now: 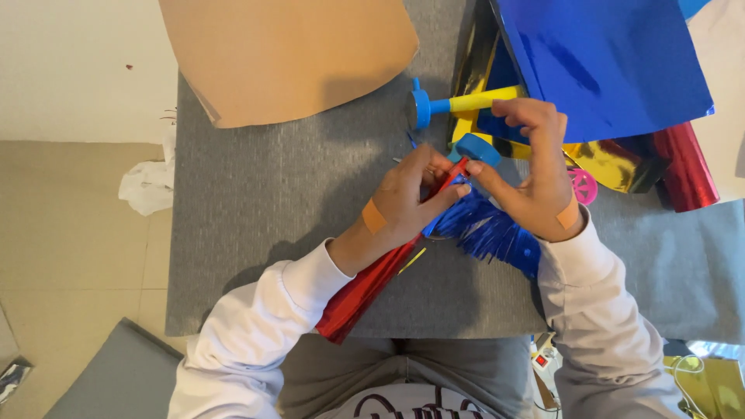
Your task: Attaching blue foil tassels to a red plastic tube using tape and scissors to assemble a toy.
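Observation:
My left hand (407, 198) is closed around the narrow tip of a shiny red foil cone (365, 291), which runs down under my wrist toward my lap. My right hand (535, 167) pinches the same tip from the other side, next to a blue tape roll (477, 147). A strip of blue foil fringe (485, 229) hangs below my fingers, beside the cone tip. Both hands wear tan bandages near the wrist. How the fringe joins the cone is hidden by my fingers.
A grey mat (256, 202) covers the table. A brown cardboard sheet (287, 54) lies at the top left. A blue and yellow toy horn (458, 102), blue foil sheet (605, 62), gold foil (609, 163), red foil roll (687, 167) and pink wheel (583, 186) crowd the top right.

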